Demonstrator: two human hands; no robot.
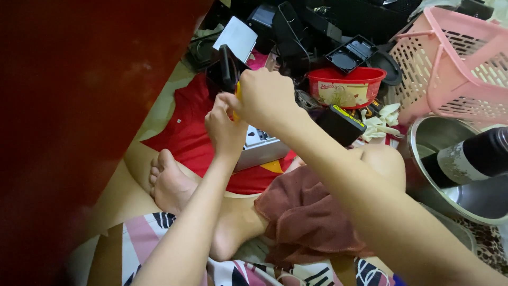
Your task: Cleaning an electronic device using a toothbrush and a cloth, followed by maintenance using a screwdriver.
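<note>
While both hands meet over the lap, a yellow tool [236,100] sits pinched between them.

Nearest lie a brown cloth [309,212] and a bare foot [169,182] on the floor — little open room there. The left hand [225,124] has its grip pressed together on the tool's lower end; the right hand [264,98] is closed around its top, just above a grey box [262,145] resting on red fabric [185,132]. Beyond, a red bowl [346,87], black parts and a pink basket [455,63] crowd the far edge — a steel pot [423,140] hems the right side.
</note>
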